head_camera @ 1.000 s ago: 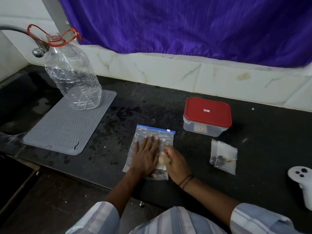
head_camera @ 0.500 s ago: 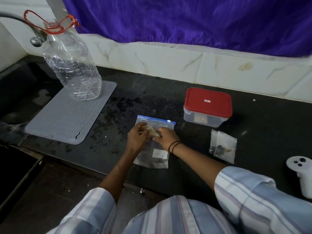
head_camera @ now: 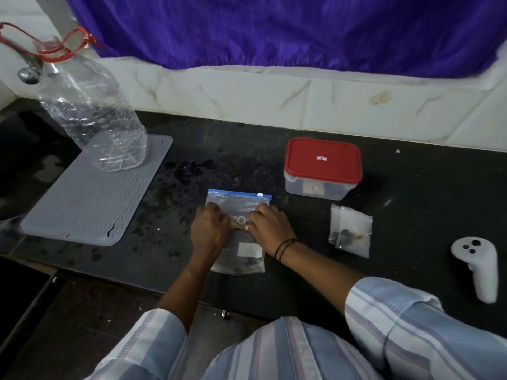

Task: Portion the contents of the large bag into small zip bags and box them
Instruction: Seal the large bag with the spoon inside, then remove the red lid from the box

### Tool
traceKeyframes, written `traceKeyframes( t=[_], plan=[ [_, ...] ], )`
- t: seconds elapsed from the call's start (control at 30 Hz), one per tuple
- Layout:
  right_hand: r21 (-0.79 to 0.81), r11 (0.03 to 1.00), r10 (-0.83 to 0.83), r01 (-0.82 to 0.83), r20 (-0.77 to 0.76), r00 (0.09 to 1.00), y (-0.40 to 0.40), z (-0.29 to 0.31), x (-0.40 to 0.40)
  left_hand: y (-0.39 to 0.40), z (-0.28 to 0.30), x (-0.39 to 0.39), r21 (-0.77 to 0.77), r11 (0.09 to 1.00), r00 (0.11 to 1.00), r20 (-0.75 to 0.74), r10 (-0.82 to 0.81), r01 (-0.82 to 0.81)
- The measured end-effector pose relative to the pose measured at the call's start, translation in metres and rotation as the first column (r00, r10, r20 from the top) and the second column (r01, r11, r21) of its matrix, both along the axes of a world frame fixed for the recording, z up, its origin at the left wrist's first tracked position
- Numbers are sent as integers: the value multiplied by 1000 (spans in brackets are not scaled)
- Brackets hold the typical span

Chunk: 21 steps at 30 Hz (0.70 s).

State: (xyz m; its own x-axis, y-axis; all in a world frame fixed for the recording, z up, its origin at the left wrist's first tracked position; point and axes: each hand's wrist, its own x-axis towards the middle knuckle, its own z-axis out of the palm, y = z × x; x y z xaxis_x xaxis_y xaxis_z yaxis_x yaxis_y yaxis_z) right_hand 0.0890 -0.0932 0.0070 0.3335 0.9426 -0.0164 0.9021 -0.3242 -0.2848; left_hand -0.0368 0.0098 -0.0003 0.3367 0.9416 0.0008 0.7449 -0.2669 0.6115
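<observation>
The large zip bag (head_camera: 238,200) with a blue zip strip lies flat on the black counter (head_camera: 425,187). A small clear zip bag (head_camera: 241,256) with a white label and dark pieces at its bottom lies over its near half. My left hand (head_camera: 210,229) and my right hand (head_camera: 267,224) pinch the small bag's top edge from either side, fingertips close together. Two filled small bags (head_camera: 352,231) lie to the right, overlapping. The clear box (head_camera: 315,187) with its red lid (head_camera: 322,160) on stands behind them.
A crumpled clear plastic bottle (head_camera: 92,113) stands on a grey ribbed mat (head_camera: 90,196) at the left, beside a sink and tap (head_camera: 28,75). A white hand controller (head_camera: 478,270) lies near the right front edge. A tiled wall and purple curtain close the back.
My hands moved from pressing flat on the bag's near half up to its middle, and now pinch the small bag's top edge. The view has shifted slightly.
</observation>
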Motion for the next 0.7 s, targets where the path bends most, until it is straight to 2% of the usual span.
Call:
traceKeyframes(
  t=[0.13,0.3,0.43,0.5,0.57,0.7],
  plan=[
    [143,986,-67,83,-115,991,-24,13,23,-11,10,32,157,972,972,125,-197,176],
    [370,881,-254,294,-154,955,-74,25,67,-48,24,89,141,879,844,246,-476,455],
    [401,776,-479,486,-125,869,-122,26,100,-83,22,125,84,814,761,310,-570,575],
    [352,740,-562,574,-146,814,-141,24,113,-96,22,136,111,835,762,360,-539,538],
    [305,722,-592,622,-195,782,-149,22,123,-100,27,143,120,895,780,450,-434,429],
    [285,691,-540,665,-408,736,-137,32,145,-79,34,159,49,981,796,577,-180,187]
  ],
)
